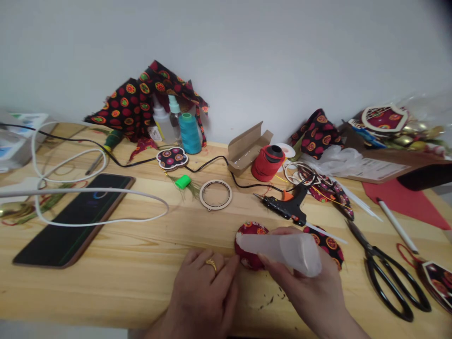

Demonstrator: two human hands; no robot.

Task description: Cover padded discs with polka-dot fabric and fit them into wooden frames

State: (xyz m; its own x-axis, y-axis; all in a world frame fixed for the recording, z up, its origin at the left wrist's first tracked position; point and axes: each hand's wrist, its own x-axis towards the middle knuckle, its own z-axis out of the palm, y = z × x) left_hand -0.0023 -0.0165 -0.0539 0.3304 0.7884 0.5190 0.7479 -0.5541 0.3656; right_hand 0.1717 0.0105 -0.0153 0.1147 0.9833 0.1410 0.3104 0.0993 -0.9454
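My right hand is wrapped around a translucent white squeeze bottle, tilted so its nozzle end meets a round red fabric piece. White stuff shows along the left rim of that piece. My left hand, with a gold ring, rests on the wood with fingers bent. Its forefinger and thumb close at the round piece's lower left edge; the exact grip is partly hidden. Behind my right hand lies another round patterned fabric piece, partly covered. A wooden ring lies beyond the hands.
A black glue gun and black scissors lie to the right. A phone and a looped white cable are at left. Red thread, teal thread and an open small box stand behind.
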